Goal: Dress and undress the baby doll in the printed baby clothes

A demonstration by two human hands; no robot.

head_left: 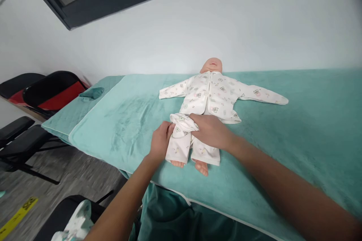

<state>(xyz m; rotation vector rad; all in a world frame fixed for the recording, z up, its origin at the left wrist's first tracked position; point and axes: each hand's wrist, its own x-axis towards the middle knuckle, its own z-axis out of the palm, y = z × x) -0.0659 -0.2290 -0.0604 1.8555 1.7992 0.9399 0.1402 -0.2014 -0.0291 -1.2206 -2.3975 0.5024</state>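
A baby doll lies on its back, head toward the wall, on a teal-covered bed. It wears a white printed jacket with both sleeves spread wide. White printed baby trousers cover its legs, and its two bare feet stick out of the cuffs. My left hand grips the trousers at their left side, fingers closed on the cloth. Across the bunched waist, my right hand pinches the same trousers; its fingertips are partly hidden by the fabric.
Black and red chairs stand beyond the bed's left end. A black chair with a white and green patterned cloth on it is at the lower left. A white wall with a dark-framed window borders the bed's far side.
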